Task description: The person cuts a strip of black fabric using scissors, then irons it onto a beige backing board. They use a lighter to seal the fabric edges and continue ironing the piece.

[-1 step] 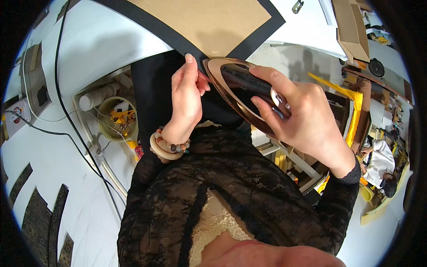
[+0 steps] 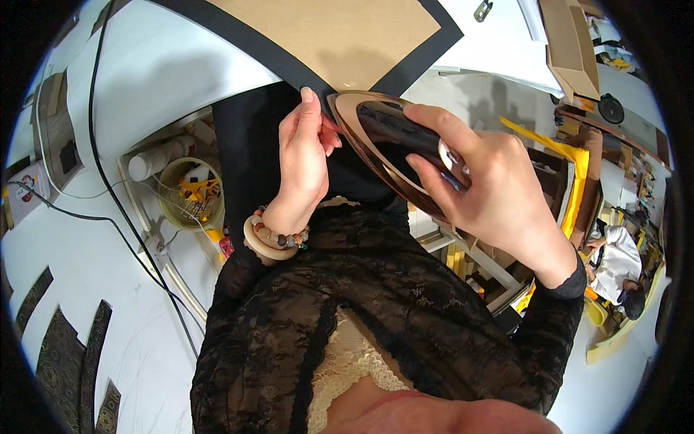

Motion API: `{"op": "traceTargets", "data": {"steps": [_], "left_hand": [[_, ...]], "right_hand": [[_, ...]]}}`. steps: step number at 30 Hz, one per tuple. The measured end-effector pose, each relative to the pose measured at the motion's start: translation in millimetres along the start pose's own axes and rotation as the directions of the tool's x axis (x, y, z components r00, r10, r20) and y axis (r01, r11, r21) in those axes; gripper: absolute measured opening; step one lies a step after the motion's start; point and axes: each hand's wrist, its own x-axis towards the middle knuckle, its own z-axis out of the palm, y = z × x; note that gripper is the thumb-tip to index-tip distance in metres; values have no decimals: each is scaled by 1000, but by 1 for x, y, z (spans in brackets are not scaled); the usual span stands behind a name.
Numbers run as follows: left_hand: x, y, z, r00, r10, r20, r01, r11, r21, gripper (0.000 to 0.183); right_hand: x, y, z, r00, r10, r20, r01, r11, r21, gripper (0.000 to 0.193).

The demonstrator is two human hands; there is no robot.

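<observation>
Bronze-rimmed oval tool, glossy and dark at its centre, lies tilted in front of the wearer's chest. The right hand is closed firmly around its dark upper part, with thumb and forefinger visible. The left hand is loosely curled, thumb raised, its fingertips near the tool's tip; whether they grasp anything cannot be told. Bracelets circle the left wrist. Beyond the hands, a tan panel with a black border extends over the white table, its near corner just beside the tool's tip. To the left, a round bin contains yellow scraps. Farther off are a cardboard box and, at far right, a person in white.
</observation>
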Motion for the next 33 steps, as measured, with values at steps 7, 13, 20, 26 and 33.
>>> {"op": "traceTargets", "data": {"steps": [7,13,20,26,33], "left_hand": [[-2,5,0,997,-67,-31,67,998,-22,44],[1,5,-1,998,-60,-24,60,998,-3,45],[7,-1,-12,998,-20,52,16,996,84,57],[9,1,-16,996,7,87,-21,986,167,64],[4,0,-11,1000,4,-22,0,987,163,54]], "right_hand": [[9,-4,-1,1000,10,8,-9,997,-78,32],[13,-4,-1,1000,-26,1,26,994,-105,34],[-3,17,-6,998,69,0,-68,995,70,36],[-18,18,-20,987,157,42,-160,985,69,38],[-13,0,-6,997,39,74,-38,999,-21,34]]}}
